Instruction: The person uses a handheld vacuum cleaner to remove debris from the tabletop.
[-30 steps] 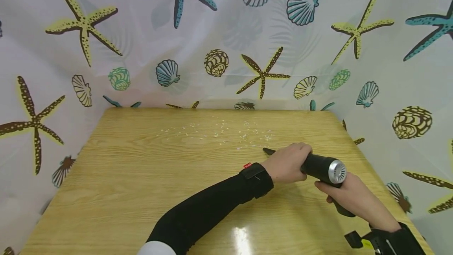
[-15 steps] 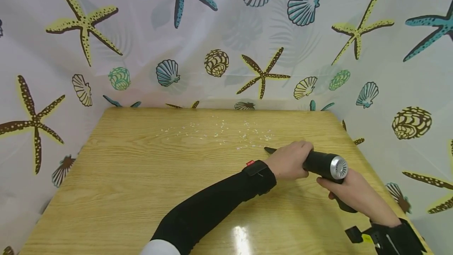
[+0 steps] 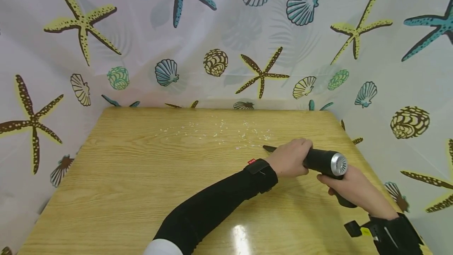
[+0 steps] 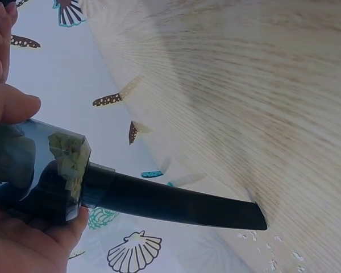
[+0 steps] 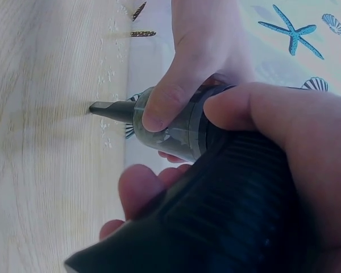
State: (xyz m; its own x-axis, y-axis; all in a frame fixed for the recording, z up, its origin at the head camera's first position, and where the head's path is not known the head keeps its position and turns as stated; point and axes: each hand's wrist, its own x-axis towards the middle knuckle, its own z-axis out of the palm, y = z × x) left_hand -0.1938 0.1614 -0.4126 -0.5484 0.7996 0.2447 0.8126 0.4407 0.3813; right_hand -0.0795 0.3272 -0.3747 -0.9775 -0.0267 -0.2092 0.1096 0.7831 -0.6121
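Note:
A black handheld vacuum cleaner (image 3: pixel 321 159) with a silver vented end cap is held in both hands, slanting down to the left. My left hand (image 3: pixel 289 158) grips its front part, around the clear dust cup (image 5: pixel 182 128). My right hand (image 3: pixel 357 188) holds the rear handle, its fingers wrapped round it in the right wrist view. The narrow crevice nozzle (image 4: pixel 182 199) reaches down to the tabletop, its tip close to scattered white paper bits (image 3: pixel 244 135). Some greyish debris (image 4: pixel 68 159) shows inside the dust cup in the left wrist view.
The wooden table (image 3: pixel 124 192) spreads out under both arms. A white curtain (image 3: pixel 212 30) printed with starfish and shells hangs along its back and sides. White bits lie strewn across the far middle of the tabletop.
Both hands and the vacuum cleaner have shifted slightly up and away across the table. The grip is the same, and the white bits look about unchanged.

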